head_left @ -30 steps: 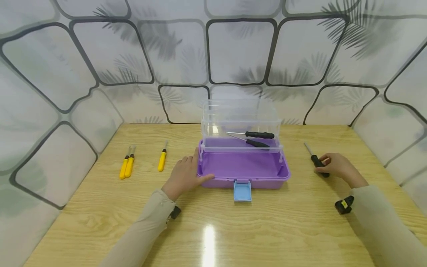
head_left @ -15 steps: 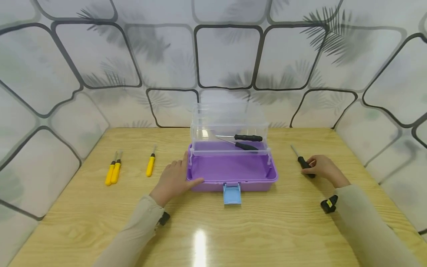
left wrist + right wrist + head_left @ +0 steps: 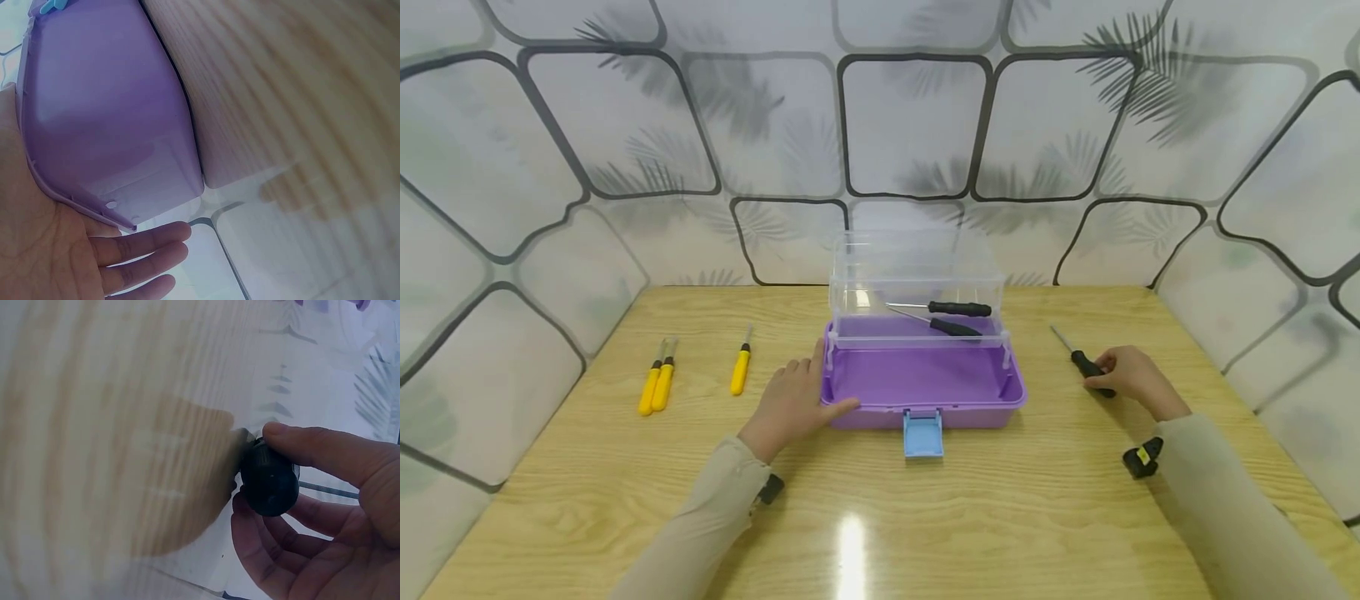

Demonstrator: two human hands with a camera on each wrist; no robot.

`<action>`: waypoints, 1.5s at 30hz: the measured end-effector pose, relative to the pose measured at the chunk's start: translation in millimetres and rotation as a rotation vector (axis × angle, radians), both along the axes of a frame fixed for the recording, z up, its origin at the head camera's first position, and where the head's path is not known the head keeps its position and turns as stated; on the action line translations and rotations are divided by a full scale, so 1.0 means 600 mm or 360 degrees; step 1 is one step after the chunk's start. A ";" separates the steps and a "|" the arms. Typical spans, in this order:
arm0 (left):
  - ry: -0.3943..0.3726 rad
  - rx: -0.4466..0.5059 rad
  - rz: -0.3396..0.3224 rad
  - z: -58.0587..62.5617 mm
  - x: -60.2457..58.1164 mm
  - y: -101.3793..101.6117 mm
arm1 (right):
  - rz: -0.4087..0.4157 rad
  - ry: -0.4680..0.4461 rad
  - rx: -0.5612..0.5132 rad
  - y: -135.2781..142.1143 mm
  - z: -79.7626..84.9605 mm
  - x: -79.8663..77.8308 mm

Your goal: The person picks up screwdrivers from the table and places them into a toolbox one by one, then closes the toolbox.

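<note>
We log the box (image 3: 917,375) as smooth purple plastic with a soft sheen; its catch (image 3: 922,437), pale blue plastic. Lid (image 3: 917,267): clear, glossy plastic. Held screwdriver (image 3: 1082,363): smooth black handle, apparently plastic, faintly shiny at the butt; shaft (image 3: 1062,337) of metal. Yellow screwdrivers (image 3: 741,372): smooth, plastic-looking handles, metal shafts. Bench (image 3: 1000,508): wood-grained, glossy; we see a bright reflected streak. Sleeves (image 3: 692,508): matt, creased cloth. Backdrop (image 3: 913,125): largely matt, material unclear to us.

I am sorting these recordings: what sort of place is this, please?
Probably a small work booth: a wooden table, patterned walls on three sides, and an open toolbox holding black screwdrivers.
</note>
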State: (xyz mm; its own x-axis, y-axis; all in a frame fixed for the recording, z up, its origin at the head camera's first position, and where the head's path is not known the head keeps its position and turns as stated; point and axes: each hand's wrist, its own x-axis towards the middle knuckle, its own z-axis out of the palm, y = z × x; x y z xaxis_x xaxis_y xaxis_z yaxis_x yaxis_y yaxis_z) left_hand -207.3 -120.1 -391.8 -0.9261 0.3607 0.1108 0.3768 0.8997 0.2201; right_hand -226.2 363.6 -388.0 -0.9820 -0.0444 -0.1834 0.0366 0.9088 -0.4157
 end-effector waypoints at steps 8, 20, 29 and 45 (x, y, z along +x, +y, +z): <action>-0.0007 0.0011 0.0014 0.000 0.000 0.001 | 0.0005 -0.0008 0.0035 -0.001 0.001 -0.002; -0.0009 0.0012 -0.0005 0.002 0.002 0.000 | -0.0098 0.0056 0.0005 0.001 -0.001 0.003; -0.0010 0.0000 0.0000 0.001 0.000 0.001 | -0.0163 0.0182 -0.0023 0.004 -0.002 0.008; -0.0003 0.0002 -0.0004 0.002 -0.001 0.001 | -0.0309 0.0397 -0.0162 0.004 -0.003 0.011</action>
